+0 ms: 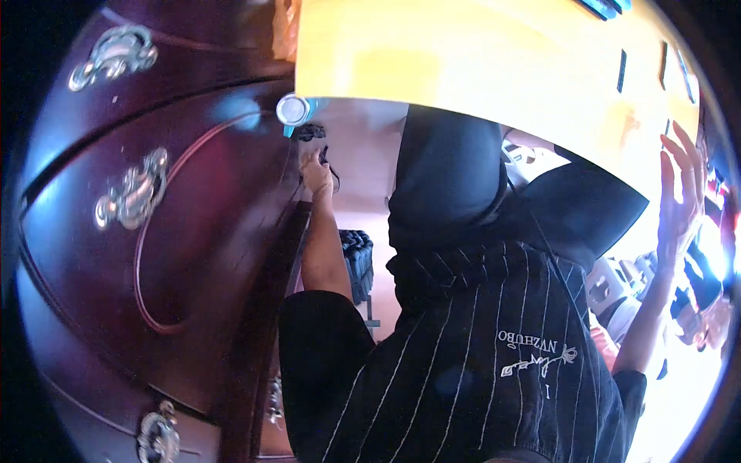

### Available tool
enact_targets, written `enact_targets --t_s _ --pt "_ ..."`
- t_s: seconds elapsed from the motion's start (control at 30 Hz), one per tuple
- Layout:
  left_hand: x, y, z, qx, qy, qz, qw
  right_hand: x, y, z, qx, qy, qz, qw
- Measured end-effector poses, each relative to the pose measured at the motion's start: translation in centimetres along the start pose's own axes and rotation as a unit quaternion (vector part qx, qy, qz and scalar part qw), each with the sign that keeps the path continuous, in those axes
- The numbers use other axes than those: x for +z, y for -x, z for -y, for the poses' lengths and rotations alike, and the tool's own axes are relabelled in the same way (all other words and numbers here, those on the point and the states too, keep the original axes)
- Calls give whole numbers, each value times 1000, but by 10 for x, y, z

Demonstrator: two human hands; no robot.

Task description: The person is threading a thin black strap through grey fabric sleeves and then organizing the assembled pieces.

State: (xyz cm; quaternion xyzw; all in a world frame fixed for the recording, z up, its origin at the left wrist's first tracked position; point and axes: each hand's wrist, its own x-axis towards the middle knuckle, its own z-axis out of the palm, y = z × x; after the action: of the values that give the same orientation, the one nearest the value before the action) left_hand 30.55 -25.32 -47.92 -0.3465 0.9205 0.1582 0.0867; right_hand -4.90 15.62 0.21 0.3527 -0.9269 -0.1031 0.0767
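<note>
My left hand [316,173] reaches down on the left, low between the dark cabinet and my legs. Its fingers are closed around a small black thing [324,157], with what looks like a thin cord looping beside the wrist. What exactly it is cannot be made out. Just beyond the fingers lies a black tangled bundle [311,132]. A teal cup with a pale round top [294,110] is near it, by the table corner. On the far right, my right hand [681,181] is raised beside the yellow tabletop [494,69], empty, its fingers spread.
A dark red-brown cabinet [208,208] with ornate metal handles [133,189] fills the left side. Black padded material [356,262] is behind my left forearm. Dark flat items [622,71] and a blue object [603,8] lie on the table. Other people [714,324] are at the right edge.
</note>
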Motion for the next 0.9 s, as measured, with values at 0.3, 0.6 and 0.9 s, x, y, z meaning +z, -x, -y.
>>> enact_targets --t_s 0.3,0.6,0.9 --pt "-35 29 -2 -133 310 2 941 -9 -3 37 -14 -44 -28 999" --pt "52 41 25 -106 209 19 972 -10 -9 67 -71 -121 -51 989" --pt "49 22 -65 -488 586 125 635 -21 1 46 -32 -98 -28 994"
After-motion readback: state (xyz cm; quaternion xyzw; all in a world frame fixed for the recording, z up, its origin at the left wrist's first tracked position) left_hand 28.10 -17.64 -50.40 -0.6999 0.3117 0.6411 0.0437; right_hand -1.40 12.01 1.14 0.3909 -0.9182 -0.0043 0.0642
